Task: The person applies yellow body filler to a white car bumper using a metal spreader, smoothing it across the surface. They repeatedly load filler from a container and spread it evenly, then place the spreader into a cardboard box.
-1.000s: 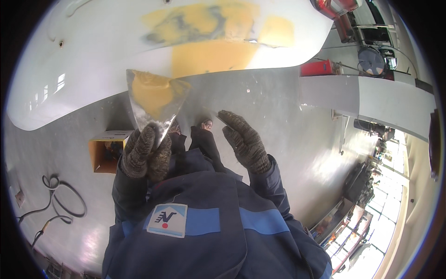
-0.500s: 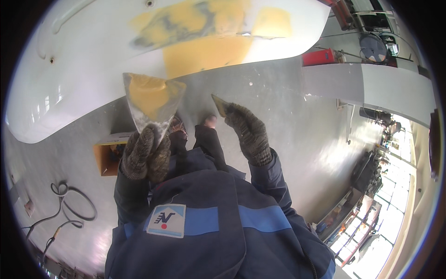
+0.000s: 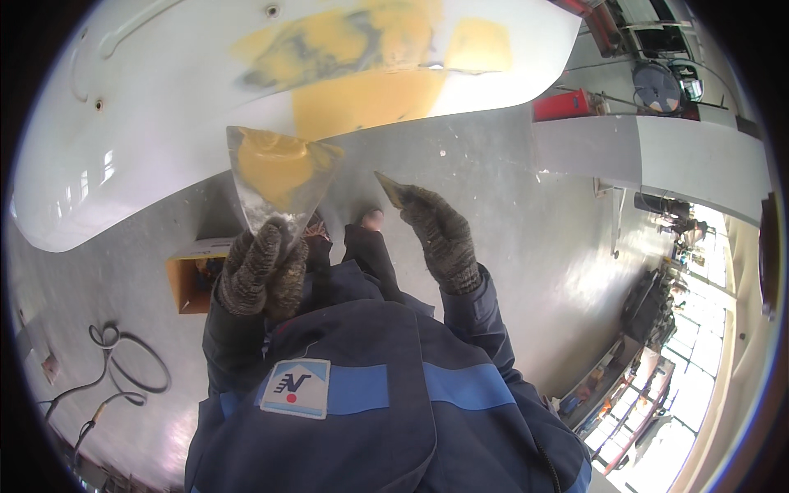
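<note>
My gloved left hand (image 3: 259, 267) is closed on a wide triangular spreader (image 3: 281, 168) loaded with yellow paste, held upright at the near edge of a white curved panel (image 3: 156, 107). My gloved right hand (image 3: 440, 238) grips a smaller thin spreader (image 3: 388, 187), its pointed corner tilted up and left, apart from the larger one. The panel carries yellow patches (image 3: 362, 99) with dark grey smears and a narrow white flaw along a ridge.
An open cardboard box (image 3: 196, 279) and a looped hose (image 3: 140, 361) lie on the floor at left. At right are a grey ledge (image 3: 592, 148), a red object (image 3: 559, 105), a reel (image 3: 656, 86), dark equipment (image 3: 645, 304) and bright windows. My feet show below the panel.
My right hand has turned and risen slightly since a second ago, so the small spreader's blade shows more. The panel appears a little shifted in view. Both hands keep their grip.
</note>
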`<state>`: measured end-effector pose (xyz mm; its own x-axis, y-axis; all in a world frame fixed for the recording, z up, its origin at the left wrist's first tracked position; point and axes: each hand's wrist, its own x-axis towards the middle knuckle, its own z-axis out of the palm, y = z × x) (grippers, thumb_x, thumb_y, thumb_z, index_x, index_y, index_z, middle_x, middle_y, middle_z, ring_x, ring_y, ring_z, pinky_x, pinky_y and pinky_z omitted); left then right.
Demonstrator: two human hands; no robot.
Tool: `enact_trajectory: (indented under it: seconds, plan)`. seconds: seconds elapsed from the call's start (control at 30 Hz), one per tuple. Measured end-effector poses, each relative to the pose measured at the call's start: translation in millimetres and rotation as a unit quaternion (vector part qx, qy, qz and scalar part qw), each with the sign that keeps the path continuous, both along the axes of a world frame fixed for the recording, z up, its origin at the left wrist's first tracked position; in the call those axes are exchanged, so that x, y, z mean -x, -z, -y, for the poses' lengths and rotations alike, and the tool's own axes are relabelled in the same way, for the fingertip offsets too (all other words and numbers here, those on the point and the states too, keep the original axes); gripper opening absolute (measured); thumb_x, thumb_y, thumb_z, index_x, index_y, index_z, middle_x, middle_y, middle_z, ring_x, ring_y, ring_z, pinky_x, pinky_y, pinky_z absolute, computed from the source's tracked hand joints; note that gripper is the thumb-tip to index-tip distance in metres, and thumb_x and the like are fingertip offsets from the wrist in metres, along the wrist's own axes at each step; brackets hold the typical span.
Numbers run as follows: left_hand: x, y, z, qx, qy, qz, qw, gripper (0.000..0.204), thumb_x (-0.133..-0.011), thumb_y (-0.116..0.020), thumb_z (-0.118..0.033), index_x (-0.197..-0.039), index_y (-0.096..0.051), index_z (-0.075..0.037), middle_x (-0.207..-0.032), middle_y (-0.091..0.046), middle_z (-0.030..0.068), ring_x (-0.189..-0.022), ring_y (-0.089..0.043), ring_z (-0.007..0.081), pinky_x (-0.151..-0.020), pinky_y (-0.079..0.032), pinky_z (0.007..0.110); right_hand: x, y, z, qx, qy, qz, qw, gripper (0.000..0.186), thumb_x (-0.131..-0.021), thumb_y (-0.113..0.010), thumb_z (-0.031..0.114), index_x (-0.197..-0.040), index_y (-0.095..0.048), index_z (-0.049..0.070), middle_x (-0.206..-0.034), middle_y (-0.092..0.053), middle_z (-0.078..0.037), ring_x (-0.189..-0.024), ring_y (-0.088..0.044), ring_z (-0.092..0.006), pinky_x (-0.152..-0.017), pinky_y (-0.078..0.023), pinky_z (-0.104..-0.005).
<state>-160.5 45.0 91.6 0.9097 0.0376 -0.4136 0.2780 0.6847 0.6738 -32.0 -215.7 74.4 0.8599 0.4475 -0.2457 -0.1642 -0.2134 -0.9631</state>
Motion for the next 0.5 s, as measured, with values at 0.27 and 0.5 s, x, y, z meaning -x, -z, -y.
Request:
enact_trajectory:
  seconds: [0.27, 0.5]
  plan:
    - [4.5, 0.6, -0.5, -0.015, -0.021, -0.007, 1.000, 0.045, -0.108, -0.051, -0.048, -0.083, -0.055, -0.011, -0.055, -0.049, 0.0044, -0.035, -0.042, 0.0161, -0.033, -0.032, 0.030, -0.4, 2.1, -0.6, 0.013, -0.020, 0.027, 0.999, 0.030, -0.105, -0.056, 0.003, -0.134, -0.062, 0.000, -0.124, -0.069, -0.011, -0.113, -0.064, -0.0166, -0.098, -0.051, -0.0304]
    - [13.3, 1.8, 11.6, -0.033, -0.039, 0.014, 0.999, 0.019, -0.101, -0.055, -0.026, -0.103, -0.056, -0.008, -0.080, -0.055, 0.0104, -0.059, -0.052, 0.0203, -0.051, -0.042, 0.032, -2.1, 6.7, 4.6, -0.003, -0.053, 0.013, 0.999, 0.031, -0.102, -0.060, -0.002, -0.132, -0.063, 0.001, -0.124, -0.069, -0.011, -0.112, -0.065, -0.0175, -0.096, -0.052, -0.0291]
